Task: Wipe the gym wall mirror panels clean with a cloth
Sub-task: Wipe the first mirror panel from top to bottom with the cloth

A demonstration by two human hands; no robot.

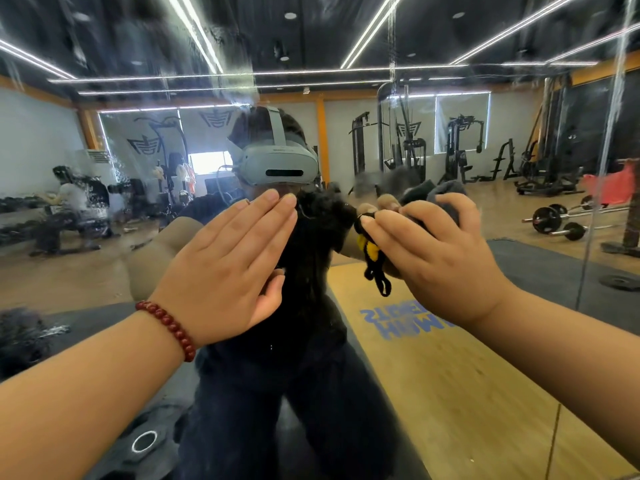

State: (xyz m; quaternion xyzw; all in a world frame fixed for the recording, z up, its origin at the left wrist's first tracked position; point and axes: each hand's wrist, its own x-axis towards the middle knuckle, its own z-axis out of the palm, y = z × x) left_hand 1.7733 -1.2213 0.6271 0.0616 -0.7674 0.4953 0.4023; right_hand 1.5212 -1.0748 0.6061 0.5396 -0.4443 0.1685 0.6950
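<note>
I face the mirror panel (pixel 433 358), which fills my view. My left hand (pixel 228 268) lies flat against the glass at about nine o'clock, fingers straight and together, probably to steady me. My right hand (pixel 436 254), at three o'clock, bunches the dark cloth (pixel 429 194) against the glass to wipe. Wet streaks (pixel 104 174) at ten o'clock remain uncleaned.

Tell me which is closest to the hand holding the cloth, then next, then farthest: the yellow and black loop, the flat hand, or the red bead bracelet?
From the right hand, in the head view:
1. The yellow and black loop, dangling at its fingertips.
2. The left hand, flat on the mirror beside it.
3. The red bead bracelet, lower left on the other wrist.
</note>
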